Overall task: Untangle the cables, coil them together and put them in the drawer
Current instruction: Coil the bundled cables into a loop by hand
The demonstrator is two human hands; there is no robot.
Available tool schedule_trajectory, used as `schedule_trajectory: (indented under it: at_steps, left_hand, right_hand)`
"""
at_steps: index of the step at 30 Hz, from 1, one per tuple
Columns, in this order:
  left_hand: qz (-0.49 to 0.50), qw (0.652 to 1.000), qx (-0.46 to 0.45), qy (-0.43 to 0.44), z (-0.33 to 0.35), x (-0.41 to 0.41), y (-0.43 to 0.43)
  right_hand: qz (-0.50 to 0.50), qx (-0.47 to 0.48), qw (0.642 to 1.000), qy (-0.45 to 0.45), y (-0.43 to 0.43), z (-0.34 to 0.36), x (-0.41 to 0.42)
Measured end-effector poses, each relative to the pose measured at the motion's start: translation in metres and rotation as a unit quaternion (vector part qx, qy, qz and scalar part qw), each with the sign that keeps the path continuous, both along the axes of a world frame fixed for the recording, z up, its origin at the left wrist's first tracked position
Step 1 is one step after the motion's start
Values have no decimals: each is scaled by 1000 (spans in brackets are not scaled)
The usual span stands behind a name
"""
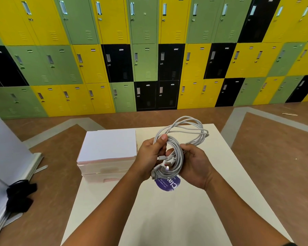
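A wall of yellow, green and black lockers [149, 50] faces you across the brown floor [274, 157]. In front of you stands the pale table [167, 219], with a white-topped drawer unit [108, 148] at its far left corner. Your left hand [148, 157] and right hand [194, 162] meet above the table, just right of the unit. Both sets of fingers [163, 138] are curled around the white cables [176, 137], coiled in loops between them, plugs dangling toward you over a purple sticker [167, 184].
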State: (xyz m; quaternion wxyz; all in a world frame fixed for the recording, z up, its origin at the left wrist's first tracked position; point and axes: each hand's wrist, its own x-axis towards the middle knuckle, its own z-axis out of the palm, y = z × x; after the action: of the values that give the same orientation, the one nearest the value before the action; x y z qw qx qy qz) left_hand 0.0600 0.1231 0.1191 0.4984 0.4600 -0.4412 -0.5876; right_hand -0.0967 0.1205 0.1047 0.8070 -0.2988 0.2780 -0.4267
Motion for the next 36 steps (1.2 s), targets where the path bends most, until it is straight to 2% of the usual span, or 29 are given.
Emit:
schedule_trajectory:
  at_steps: [5, 9, 12, 16, 22, 30, 33, 36]
  left_hand:
    - [-7, 1000, -12, -3, 2, 1, 3]
    - [-11, 998, -52, -24, 2, -4, 7]
    - [-26, 993, -103, -42, 4, -13, 9]
    - [0, 992, -114, -44, 2, -15, 9]
    - [55, 990, -83, -98, -10, -17, 6]
    - [91, 974, -141, -149, -17, -24, 8]
    - [97, 968, -162, -168, -18, -26, 10]
    - [119, 955, -193, -193, -19, -25, 8]
  right_hand:
    - [39, -54, 997, 49, 5, 6, -2]
    - [8, -89, 988, 130, 5, 6, -1]
    - [-36, -69, 983, 168, 7, 4, 3]
    - [-37, -59, 982, 176, 11, 3, 7]
    - [-59, -20, 964, 260, 11, 3, 9]
    - [-118, 11, 938, 324, 11, -18, 19]
    - [-105, 3, 918, 383, 13, -24, 20]
    - [-67, -4, 913, 402, 17, -27, 23]
